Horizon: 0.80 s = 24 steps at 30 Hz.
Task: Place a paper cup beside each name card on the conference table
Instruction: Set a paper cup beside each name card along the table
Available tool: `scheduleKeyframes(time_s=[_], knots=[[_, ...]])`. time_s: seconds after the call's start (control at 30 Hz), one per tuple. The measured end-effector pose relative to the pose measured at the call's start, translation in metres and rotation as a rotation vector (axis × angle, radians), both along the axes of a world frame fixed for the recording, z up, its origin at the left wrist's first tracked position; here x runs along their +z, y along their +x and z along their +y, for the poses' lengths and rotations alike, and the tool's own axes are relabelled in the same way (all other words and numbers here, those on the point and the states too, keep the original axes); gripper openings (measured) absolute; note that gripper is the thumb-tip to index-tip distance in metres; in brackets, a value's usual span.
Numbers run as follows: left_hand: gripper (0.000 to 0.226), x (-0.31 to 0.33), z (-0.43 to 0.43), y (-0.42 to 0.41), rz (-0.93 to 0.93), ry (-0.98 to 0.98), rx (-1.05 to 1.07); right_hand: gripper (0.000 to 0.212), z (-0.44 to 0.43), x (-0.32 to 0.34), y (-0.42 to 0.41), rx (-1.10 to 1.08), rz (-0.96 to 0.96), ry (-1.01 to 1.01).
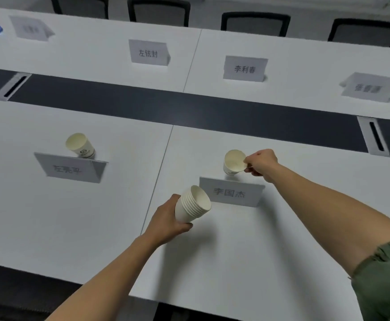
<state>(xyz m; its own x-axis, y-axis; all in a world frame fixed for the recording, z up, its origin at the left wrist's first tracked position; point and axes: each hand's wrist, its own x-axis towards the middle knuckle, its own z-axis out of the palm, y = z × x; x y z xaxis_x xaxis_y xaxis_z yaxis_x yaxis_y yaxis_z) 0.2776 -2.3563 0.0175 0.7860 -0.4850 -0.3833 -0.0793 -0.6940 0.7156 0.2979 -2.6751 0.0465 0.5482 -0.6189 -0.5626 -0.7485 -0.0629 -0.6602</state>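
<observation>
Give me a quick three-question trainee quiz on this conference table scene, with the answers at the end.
1. True or false: the left hand holds only one white paper cup.
2. How many white folded name cards beyond the dark centre strip have a cup beside them? A none, B two, C four.
3. Which hand pinches the rim of the single white paper cup behind the nearest name card?
Key: 1 false, it grips a stack of white paper cups; 2 A; 3 the right hand.

My L hand (166, 220) is low & near me, fingers curled round the cup stack (193, 205). My R arm (328, 205) reaches far out, R hand (262, 165) pinching the rim of one cup (233, 162).
</observation>
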Motion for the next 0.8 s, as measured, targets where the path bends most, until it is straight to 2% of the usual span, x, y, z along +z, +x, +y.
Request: scheduleKeyframes(time_s=[0.17,0.33,0.5,0.63,0.8], knots=[[0.059,-0.016,0.001,0.012,0.014,0.017,0.008,0.012,0.005,-0.035,0.018,-0.038,0.094,-0.022],[0.060,-0.022,0.000,0.016,-0.001,0.035,-0.027,0.015,0.006,-0.041,0.021,-0.058,0.123,-0.020],[0.060,-0.012,-0.009,0.016,-0.042,0.037,-0.075,0.020,0.002,-0.024,0.008,-0.028,0.091,-0.061],[0.060,0.007,-0.026,0.011,-0.123,0.041,-0.161,0.011,-0.005,0.002,-0.024,0.028,0.035,-0.189],[0.060,0.042,-0.064,-0.010,-0.227,-0.009,-0.272,0.012,-0.022,0.039,-0.082,0.085,0.006,-0.367]])
